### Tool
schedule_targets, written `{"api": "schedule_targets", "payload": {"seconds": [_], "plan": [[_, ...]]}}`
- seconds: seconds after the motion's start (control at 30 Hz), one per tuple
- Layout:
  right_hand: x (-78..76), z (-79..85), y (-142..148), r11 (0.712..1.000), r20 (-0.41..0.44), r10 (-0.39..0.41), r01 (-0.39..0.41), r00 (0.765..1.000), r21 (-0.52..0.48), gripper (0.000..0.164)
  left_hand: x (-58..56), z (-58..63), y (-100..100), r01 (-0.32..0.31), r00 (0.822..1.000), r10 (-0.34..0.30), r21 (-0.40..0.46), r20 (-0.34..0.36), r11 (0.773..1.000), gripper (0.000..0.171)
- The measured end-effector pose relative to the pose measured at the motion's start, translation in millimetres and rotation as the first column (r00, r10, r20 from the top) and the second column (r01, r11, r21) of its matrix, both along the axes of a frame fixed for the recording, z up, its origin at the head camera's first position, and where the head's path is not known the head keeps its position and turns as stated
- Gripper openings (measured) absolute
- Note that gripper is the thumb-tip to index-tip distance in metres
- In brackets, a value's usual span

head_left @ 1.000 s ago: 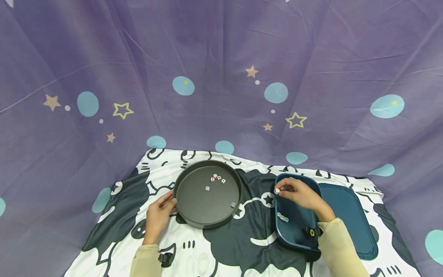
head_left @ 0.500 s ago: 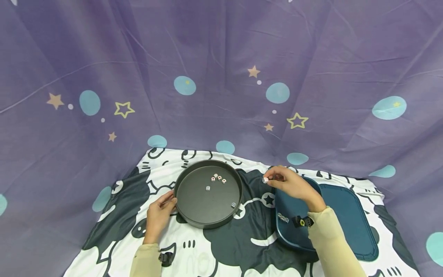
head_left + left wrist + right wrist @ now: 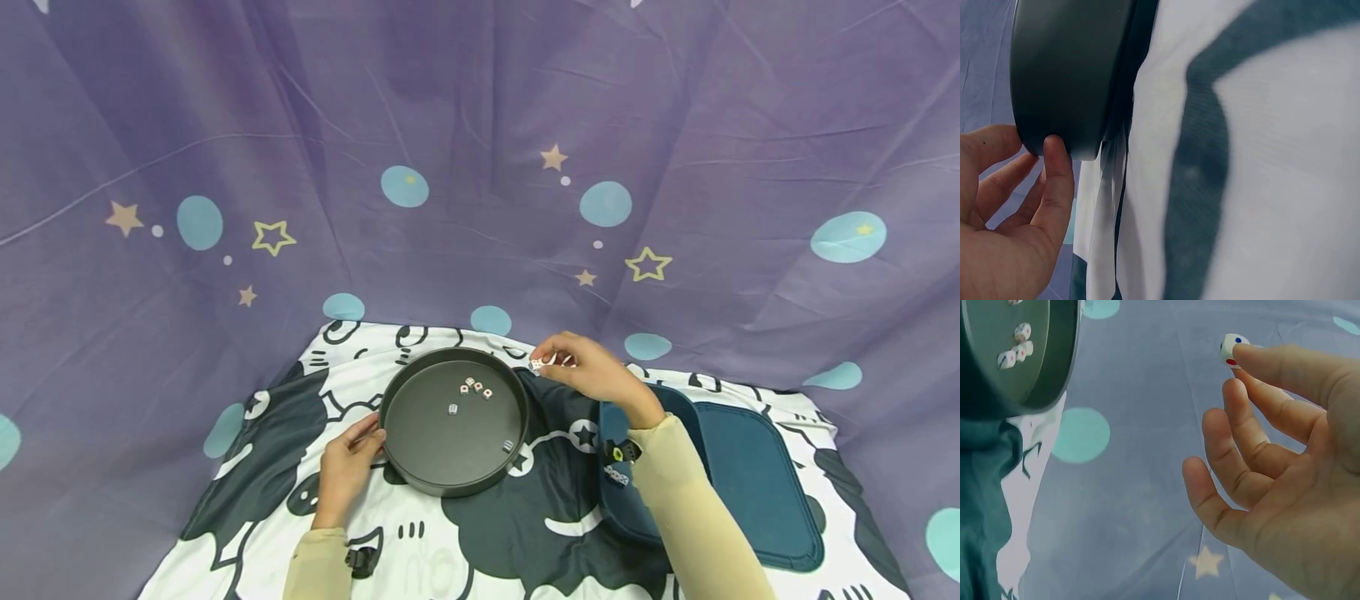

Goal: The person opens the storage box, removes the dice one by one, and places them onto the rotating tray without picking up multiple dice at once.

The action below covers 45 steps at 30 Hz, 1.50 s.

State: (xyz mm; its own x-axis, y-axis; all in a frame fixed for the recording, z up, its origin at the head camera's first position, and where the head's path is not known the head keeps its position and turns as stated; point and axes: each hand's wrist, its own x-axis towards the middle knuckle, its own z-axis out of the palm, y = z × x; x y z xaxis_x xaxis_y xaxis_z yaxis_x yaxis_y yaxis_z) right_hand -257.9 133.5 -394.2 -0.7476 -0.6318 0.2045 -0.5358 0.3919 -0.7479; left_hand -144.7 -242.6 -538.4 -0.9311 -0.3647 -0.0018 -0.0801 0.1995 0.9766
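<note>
Your right hand [image 3: 588,373] pinches 1 white die [image 3: 1230,347], just beside the dark pan [image 3: 438,458]! Inside lie 6 dice [image 3: 478,387]; your left hand [image 3: 345,473] touches the outer wall, fingers apart.

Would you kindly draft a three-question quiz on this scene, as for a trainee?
1. How many small, cube-shaped dice show inside the round, dark-grey pan: (a) two, (b) four or (c) six?
2. True or false: the bare left hand touches the pan.
3. What does the bare right hand pinch, and between which digits?

Key:
1. (c) six.
2. True.
3. A small white die with coloured spots, between thumb and index finger.
</note>
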Motion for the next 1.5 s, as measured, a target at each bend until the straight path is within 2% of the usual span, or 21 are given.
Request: {"api": "schedule_targets", "payload": {"seconds": [0.2, 0.57, 0.8, 1.0, 1.5], "plan": [[-10.6, 2.9, -24, 0.999, -0.025, 0.034, -0.034, 0.999, -0.007, 0.018, -0.5, 1.5, 1, -0.002, 1.0, 0.002, 0.002, 0.005, 1.0, 0.036], [-22.7, -0.5, -67, 0.995, -0.011, 0.094, -0.095, 0.995, -0.036, 0.017, 1.0, 1.0, -1, -0.002, 1.0, 0.002, 0.01, 0.022, 1.0, 0.036], [-26.3, -5.7, -91, 0.995, 0.002, 0.102, -0.102, 0.995, 0.002, 0.016, 1.1, 0.8, 0, -0.002, 1.0, 0.002, 0.003, 0.016, 1.0, 0.035], [-28.5, -9.1, -105, 0.994, 0.037, 0.107, -0.108, 0.994, 0.026, 0.018, 1.0, -0.3, -1, 0.002, 1.0, -0.002, 0.002, 0.013, 1.0, 0.036], [-31.5, -14.2, -119, 0.991, 0.077, 0.128, -0.125, 0.989, -0.039, 0.016, 1.5, 0.2, 0, -0.003, 1.0, 0.003, 0.011, 0.001, 1.0, 0.036]]}}
